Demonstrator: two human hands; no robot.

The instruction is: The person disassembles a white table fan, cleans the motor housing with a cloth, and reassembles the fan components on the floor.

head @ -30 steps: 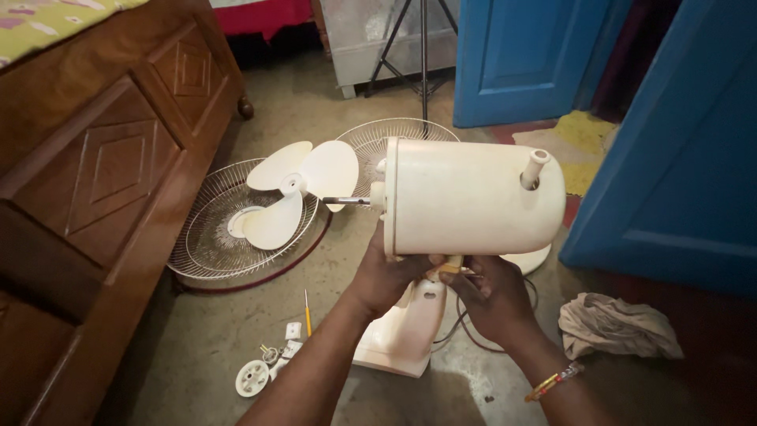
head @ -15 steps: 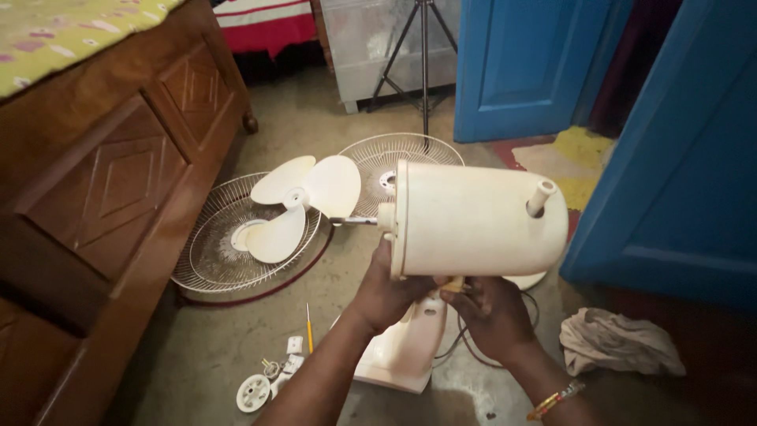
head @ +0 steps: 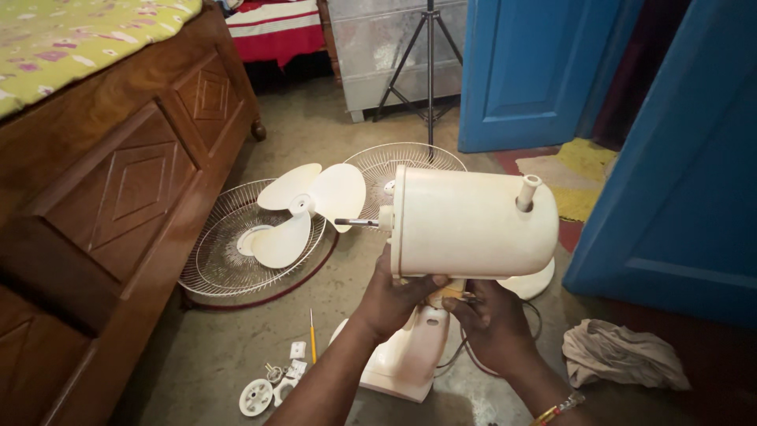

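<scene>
A cream fan motor housing (head: 471, 222) is held up over the floor, its metal shaft (head: 356, 223) pointing left and a knob (head: 527, 192) on top. My left hand (head: 397, 296) grips its lower front edge. My right hand (head: 490, 319) is closed under the housing at its neck joint, where thin wires hang down. Below both hands lies the cream fan stand (head: 406, 355) on the floor. The three-blade white propeller (head: 303, 209) rests in a wire guard (head: 229, 264) to the left.
A second wire guard (head: 386, 162) lies behind the housing. Small white parts (head: 272, 383) and a yellow screwdriver (head: 312, 338) sit on the floor. A wooden bed frame (head: 118, 205) stands left, blue doors (head: 670, 173) right, a crumpled cloth (head: 623, 355) and a tripod (head: 430, 67) nearby.
The view has shifted slightly; the housing sits a bit lower and further right in frame. Both hands keep the same hold under it.
</scene>
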